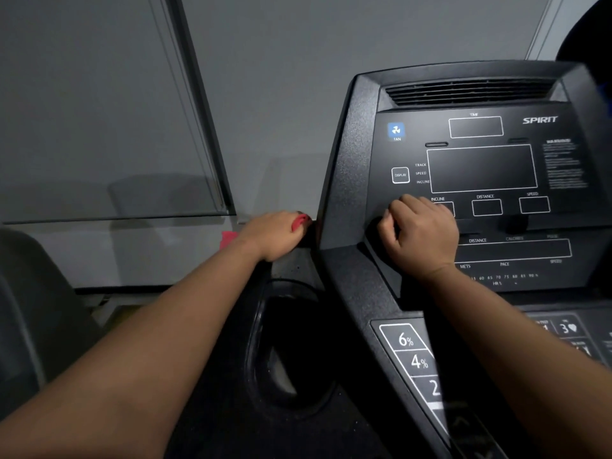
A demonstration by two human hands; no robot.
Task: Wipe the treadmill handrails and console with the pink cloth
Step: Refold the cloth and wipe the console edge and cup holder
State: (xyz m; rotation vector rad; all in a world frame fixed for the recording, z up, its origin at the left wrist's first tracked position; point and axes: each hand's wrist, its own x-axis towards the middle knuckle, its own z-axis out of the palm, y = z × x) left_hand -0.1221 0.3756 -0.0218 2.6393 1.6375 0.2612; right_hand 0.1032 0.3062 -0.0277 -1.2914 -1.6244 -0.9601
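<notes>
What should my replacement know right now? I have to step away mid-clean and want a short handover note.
Left hand: grips the pink cloth at the far end of the left side, beside the console.
Right hand: fingers curled, resting on the console's lower left face; whether it holds anything cannot be told.
Done: cannot tell from this view which surfaces are wiped.
Left: console face and keypad, plus any handrails not yet covered.
</notes>
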